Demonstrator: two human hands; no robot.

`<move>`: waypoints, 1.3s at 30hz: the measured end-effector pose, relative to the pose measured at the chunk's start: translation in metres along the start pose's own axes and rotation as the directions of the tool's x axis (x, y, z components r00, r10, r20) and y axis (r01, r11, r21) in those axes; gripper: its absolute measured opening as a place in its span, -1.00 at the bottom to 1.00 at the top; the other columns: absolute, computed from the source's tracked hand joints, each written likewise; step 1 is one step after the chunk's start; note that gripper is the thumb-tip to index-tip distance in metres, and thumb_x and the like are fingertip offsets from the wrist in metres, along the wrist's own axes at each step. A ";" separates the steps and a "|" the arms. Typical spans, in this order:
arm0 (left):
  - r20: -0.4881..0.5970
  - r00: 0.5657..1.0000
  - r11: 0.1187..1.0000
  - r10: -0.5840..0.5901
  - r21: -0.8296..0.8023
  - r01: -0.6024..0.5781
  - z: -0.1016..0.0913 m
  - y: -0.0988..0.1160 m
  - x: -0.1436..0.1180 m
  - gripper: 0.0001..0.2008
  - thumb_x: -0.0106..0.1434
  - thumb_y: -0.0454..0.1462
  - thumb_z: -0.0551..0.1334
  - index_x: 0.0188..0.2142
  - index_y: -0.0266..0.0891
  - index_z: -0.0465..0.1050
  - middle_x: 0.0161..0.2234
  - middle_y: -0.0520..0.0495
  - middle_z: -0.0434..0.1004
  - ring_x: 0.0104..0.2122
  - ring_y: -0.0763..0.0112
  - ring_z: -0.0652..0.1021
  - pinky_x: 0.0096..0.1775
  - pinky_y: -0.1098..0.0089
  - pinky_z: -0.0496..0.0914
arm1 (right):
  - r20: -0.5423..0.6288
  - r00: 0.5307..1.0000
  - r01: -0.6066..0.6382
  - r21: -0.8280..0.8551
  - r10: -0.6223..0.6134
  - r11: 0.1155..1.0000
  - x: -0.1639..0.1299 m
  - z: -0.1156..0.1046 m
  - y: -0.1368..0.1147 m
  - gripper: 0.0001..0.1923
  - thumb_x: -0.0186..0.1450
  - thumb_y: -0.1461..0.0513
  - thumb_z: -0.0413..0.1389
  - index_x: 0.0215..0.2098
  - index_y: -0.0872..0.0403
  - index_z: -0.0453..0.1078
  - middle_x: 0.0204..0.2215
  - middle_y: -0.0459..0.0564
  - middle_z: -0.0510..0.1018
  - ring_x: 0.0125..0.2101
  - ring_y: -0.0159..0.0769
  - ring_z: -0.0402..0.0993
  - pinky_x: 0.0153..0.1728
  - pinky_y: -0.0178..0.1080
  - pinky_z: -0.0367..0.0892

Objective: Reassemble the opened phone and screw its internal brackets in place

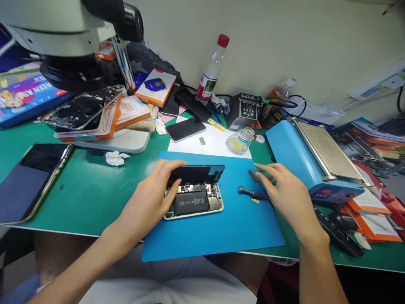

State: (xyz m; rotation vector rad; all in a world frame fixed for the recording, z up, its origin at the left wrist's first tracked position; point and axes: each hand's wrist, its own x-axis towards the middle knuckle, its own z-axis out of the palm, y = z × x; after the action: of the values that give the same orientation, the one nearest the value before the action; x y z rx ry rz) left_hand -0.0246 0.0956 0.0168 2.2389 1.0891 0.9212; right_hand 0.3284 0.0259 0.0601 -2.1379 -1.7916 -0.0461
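Observation:
An opened phone [196,202] lies on a blue mat [221,232], its battery and boards showing. Its black screen [199,173] is tilted up at the far side. My left hand [152,196] grips the phone's left end, fingers against the lifted screen. My right hand [284,192] hovers over the mat's right edge with fingers spread, its fingertips by a small dark tool [253,174]. A black screwdriver [253,193] lies just left of that hand, partly under it.
A blue screen-separator machine [313,160] stands at the right. A soldering station [243,110], glass jar [240,140], plastic bottle [210,74] and spare phone [185,128] lie behind. A microscope [72,38] and boxes fill the left; a tablet [31,179] lies near the front left.

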 end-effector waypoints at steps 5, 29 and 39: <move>-0.042 0.999 0.999 0.035 -0.011 -0.036 0.006 -0.001 0.000 -0.60 0.58 -0.35 0.24 0.30 0.03 0.27 0.17 -0.02 0.50 0.11 0.34 0.64 -0.01 0.41 0.57 | 0.085 0.986 0.136 0.094 -0.144 0.986 0.046 0.012 -0.040 -0.62 0.61 0.04 0.08 0.22 0.06 0.51 0.11 0.10 0.61 0.05 -0.22 0.60 0.11 -0.06 0.57; -0.108 0.979 0.973 0.173 0.176 -0.152 0.011 -0.002 0.001 -0.55 0.58 -0.36 0.20 0.37 -0.07 0.26 0.19 -0.20 0.49 0.16 0.16 0.61 0.11 0.19 0.62 | 0.048 0.975 0.194 0.302 -0.218 0.933 0.081 0.014 -0.065 -0.71 0.54 0.03 0.21 -0.02 0.09 0.59 0.01 0.06 0.65 0.03 -0.21 0.60 0.15 -0.02 0.56; -0.079 0.949 0.874 0.306 0.418 -0.247 0.005 0.009 0.004 -0.55 0.55 -0.41 0.21 0.36 -0.12 0.30 0.20 -0.17 0.55 0.25 0.15 0.53 0.27 0.14 0.45 | -0.091 0.960 -0.119 0.724 0.264 0.680 -0.015 0.006 -0.050 -0.62 0.34 -0.08 0.38 0.01 -0.07 0.67 -0.25 0.04 0.71 -0.44 -0.23 0.53 -0.48 -0.16 0.50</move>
State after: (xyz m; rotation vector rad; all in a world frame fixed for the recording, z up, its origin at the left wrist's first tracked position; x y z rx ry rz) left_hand -0.0143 0.0925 0.0207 2.7638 1.1204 1.0646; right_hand 0.2764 0.0204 0.0635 -1.6480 -1.1717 0.4247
